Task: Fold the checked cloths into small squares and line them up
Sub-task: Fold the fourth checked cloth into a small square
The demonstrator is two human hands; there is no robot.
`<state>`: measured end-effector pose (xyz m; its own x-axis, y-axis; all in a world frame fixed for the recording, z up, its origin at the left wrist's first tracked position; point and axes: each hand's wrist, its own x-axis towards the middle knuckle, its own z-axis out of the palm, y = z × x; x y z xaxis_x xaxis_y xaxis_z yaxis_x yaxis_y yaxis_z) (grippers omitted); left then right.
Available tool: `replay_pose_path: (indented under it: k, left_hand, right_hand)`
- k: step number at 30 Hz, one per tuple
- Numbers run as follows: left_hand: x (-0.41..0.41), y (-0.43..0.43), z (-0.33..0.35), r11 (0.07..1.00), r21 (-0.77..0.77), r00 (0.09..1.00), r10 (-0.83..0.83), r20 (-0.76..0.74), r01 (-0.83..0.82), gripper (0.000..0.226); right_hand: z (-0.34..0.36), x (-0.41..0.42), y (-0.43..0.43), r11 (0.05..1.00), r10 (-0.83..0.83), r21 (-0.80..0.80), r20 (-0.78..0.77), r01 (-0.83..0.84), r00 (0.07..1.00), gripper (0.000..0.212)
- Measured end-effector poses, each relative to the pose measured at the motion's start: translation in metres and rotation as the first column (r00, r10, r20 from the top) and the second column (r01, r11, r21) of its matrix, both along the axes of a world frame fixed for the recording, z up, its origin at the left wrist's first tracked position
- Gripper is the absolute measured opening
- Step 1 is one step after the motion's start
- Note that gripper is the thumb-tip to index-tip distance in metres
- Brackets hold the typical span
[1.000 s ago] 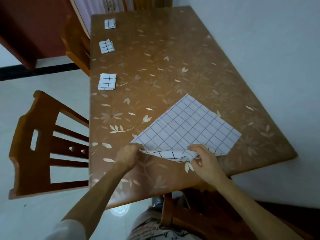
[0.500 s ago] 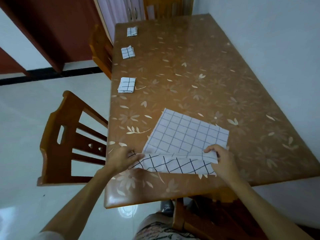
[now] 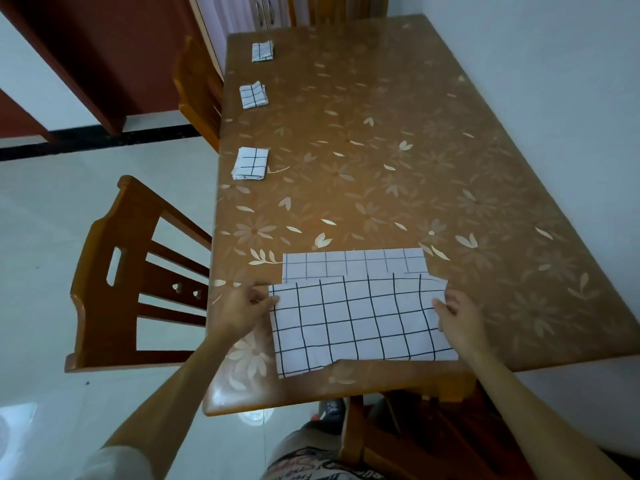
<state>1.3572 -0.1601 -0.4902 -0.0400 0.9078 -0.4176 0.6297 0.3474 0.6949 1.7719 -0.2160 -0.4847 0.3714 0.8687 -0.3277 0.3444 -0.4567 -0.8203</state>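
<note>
You are pinching the checked cloth (image 3: 360, 327) at the near end of the table (image 3: 398, 161), your left hand (image 3: 239, 311) gripping its left corner and your right hand (image 3: 457, 315) its right corner. The near half is lying doubled over the far half, and three folded squares (image 3: 250, 163) are sitting in a row along the table's left edge.

A white checked cloth (image 3: 360, 320) is spread at the near end of the brown flower-patterned table (image 3: 398, 161), at about 6 o'clock in the view, its near half doubled over toward 12 o'clock so a paler strip is left bare beyond the fold. The folded layer's left corner is pinched by the left hand (image 3: 242, 311) and its right corner by the right hand (image 3: 457, 315). Three folded cloths (image 3: 250, 163) are lined along the table's left edge toward 11 o'clock, and a wooden chair (image 3: 114, 275) is seen at 9 o'clock.
</note>
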Motion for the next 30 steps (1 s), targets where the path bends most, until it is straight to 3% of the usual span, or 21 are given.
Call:
replay_pose_path:
  k: [3,5,7,10,14,18,19,22,24,27,30]
  left_hand:
    - [0.030,0.001,0.020,0.983,0.167,0.979,0.110,-0.172,-0.081,0.033]
    - [0.051,0.001,0.025,0.964,0.263,0.974,0.106,-0.202,-0.051,0.033]
    - [0.067,-0.003,0.019,0.933,0.338,0.962,-0.033,-0.271,0.127,0.034]
    - [0.086,-0.018,-0.001,0.833,0.381,0.871,-0.219,-0.439,0.401,0.037]
    - [0.107,-0.028,-0.017,0.739,0.337,0.752,-0.337,-0.566,0.584,0.041]
    - [0.109,-0.026,-0.036,0.746,0.130,0.671,-0.489,-0.558,0.653,0.047]
    - [0.109,-0.025,-0.040,0.740,0.100,0.646,-0.504,-0.573,0.666,0.048]
    - [0.107,-0.025,-0.047,0.718,0.085,0.600,-0.504,-0.622,0.691,0.055]
    - [0.107,-0.027,-0.051,0.717,0.088,0.591,-0.493,-0.638,0.692,0.061]
    - [0.107,-0.028,-0.054,0.714,0.098,0.585,-0.478,-0.656,0.693,0.063]
    - [0.106,-0.029,-0.056,0.725,0.073,0.581,-0.482,-0.656,0.685,0.062]
  right_hand:
    - [-0.014,0.002,0.018,0.998,-0.030,-0.056,0.053,0.033,0.998,0.014]
    - [-0.023,0.002,0.031,0.995,-0.042,-0.083,0.086,0.049,0.995,0.014]
    - [-0.028,-0.001,0.043,0.993,-0.053,-0.102,0.092,0.063,0.994,0.016]
    - [-0.029,-0.005,0.055,0.986,-0.076,-0.135,0.146,0.096,0.986,0.010]
    - [-0.034,-0.004,0.065,0.981,-0.111,-0.143,0.140,0.131,0.984,0.010]
    - [-0.030,-0.006,0.066,0.995,-0.068,-0.054,0.181,0.080,0.981,0.010]
    - [-0.031,-0.007,0.064,0.999,-0.044,-0.005,0.220,0.046,0.975,0.020]
    - [-0.036,-0.015,0.050,0.985,0.131,0.031,0.502,-0.170,0.855,0.055]
    - [-0.038,-0.030,0.037,0.937,0.269,0.012,0.615,-0.350,0.741,0.049]
    - [-0.048,-0.057,0.017,0.838,0.463,-0.096,0.644,-0.536,0.609,0.050]
    - [-0.064,-0.082,-0.001,0.755,0.577,-0.215,0.666,-0.619,0.473,0.063]
